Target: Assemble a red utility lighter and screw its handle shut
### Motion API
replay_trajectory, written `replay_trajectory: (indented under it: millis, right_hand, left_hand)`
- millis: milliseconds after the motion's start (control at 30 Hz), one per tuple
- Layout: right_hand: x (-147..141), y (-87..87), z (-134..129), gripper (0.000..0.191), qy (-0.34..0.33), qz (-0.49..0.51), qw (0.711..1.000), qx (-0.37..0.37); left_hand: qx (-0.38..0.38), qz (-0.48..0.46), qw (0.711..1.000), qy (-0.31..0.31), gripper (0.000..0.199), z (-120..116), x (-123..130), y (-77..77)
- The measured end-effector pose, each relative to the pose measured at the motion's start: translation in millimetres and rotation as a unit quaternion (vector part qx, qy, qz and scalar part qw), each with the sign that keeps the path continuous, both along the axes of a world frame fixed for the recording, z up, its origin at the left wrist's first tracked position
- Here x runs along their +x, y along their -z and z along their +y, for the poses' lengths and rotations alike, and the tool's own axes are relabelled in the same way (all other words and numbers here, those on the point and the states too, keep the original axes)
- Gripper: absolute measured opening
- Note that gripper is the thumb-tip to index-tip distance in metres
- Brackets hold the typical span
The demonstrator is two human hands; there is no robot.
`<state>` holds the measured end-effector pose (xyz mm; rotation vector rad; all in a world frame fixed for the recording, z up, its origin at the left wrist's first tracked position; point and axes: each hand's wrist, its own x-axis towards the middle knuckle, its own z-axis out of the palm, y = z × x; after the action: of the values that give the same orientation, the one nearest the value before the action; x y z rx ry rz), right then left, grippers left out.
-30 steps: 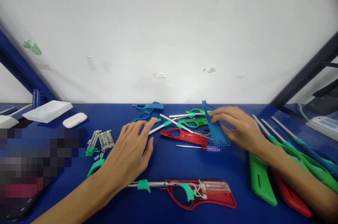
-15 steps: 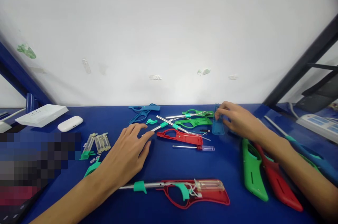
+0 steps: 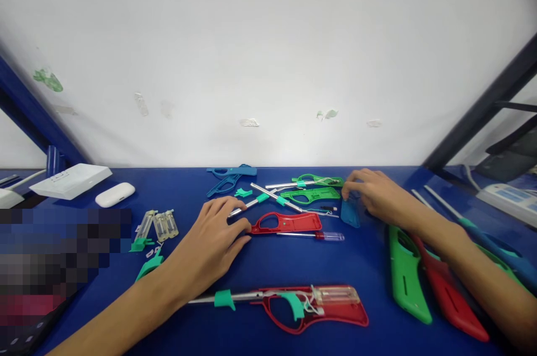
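Note:
My left hand (image 3: 216, 233) has its thumb and index finger at the narrow end of a red lighter casing half (image 3: 293, 223), pinching it; the other fingers curl over the table. My right hand (image 3: 369, 193) grips a blue lighter casing half (image 3: 349, 211) by its upper part, which the fingers partly hide. Just left of that lie green casing halves (image 3: 312, 195) and metal lighter tubes (image 3: 274, 196) with teal pieces. A screwdriver (image 3: 329, 237) rests below the red half. Nearest me is an opened red lighter (image 3: 335, 311) with its clear fuel tank, trigger and wires showing.
Blue casing halves (image 3: 232, 177) lie near the wall. Clear fuel tanks (image 3: 165, 225), a white earbud case (image 3: 115, 195) and a white box (image 3: 71, 181) are at left. A green lighter (image 3: 406, 280), a red lighter (image 3: 455, 294) and a power strip (image 3: 509, 205) are at right.
My left fingers have reached the red casing half, which has turned to lie more level. My right hand has drawn the blue casing half slightly toward me and tilted it.

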<state>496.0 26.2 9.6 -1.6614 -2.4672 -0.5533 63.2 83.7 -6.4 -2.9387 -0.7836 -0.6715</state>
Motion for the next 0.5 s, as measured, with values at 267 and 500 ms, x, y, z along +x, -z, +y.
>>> replay_trajectory:
  millis: [267, 500]
  right_hand:
    - [-22.6, -9.1, -4.9, 0.016, -0.034, 0.033, 0.997, 0.065]
    - [-56.9, -21.7, -19.8, 0.032, -0.080, 0.114, 0.983, 0.123]
  left_hand:
    - [0.010, -0.020, 0.999, 0.047, 0.018, -0.8, 2.1, -7.7]
    - [-0.024, -0.093, 0.994, 0.046, 0.014, -8.7, 3.2, -18.2]
